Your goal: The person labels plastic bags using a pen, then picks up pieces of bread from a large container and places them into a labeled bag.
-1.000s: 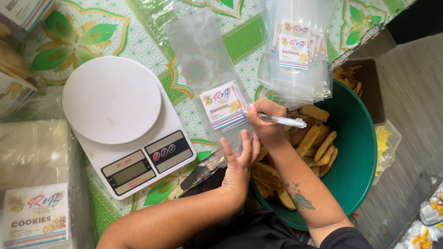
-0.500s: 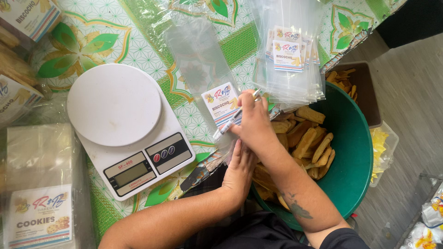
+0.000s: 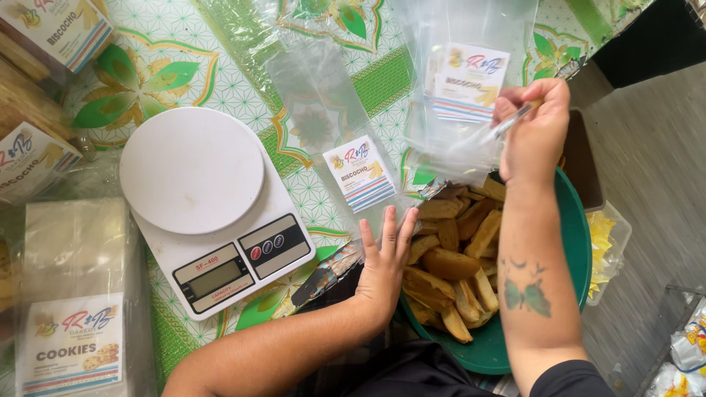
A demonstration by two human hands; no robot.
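A thin white pen-like stick [image 3: 512, 120] is pinched in the right hand [image 3: 535, 132], fingers curled narrow around it, raised over a stack of clear plastic bags with printed labels [image 3: 466, 95] that lies on the green floral tablecloth [image 3: 147, 73]; the number of bags in the stack cannot be counted. The left hand [image 3: 384, 265] is laid flat, fingers spread wide and holding nothing, at the table edge beside the round green plastic basin [image 3: 577, 242], apparently as a brace. The basin sits low, against the table edge, and is heaped with golden toasted bread sticks [image 3: 452, 257], too many and too overlapped for a count. One single clear plastic bag with a small printed label [image 3: 327, 140] is laid out flat between the stack and the white digital kitchen scale with a round platter [image 3: 206, 206], its labelled end near the left fingertips. The scale platter carries nothing, and one scale is seen. At the left edge, one flat pile of clear bags with a cookie label [image 3: 70, 294] is noted, with two labelled packs [image 3: 33, 158] above it, only partly in frame. A shallow brown tray [image 3: 585, 169] and a clear bag of yellow pieces [image 3: 607, 242] lie just beyond the basin on the right.
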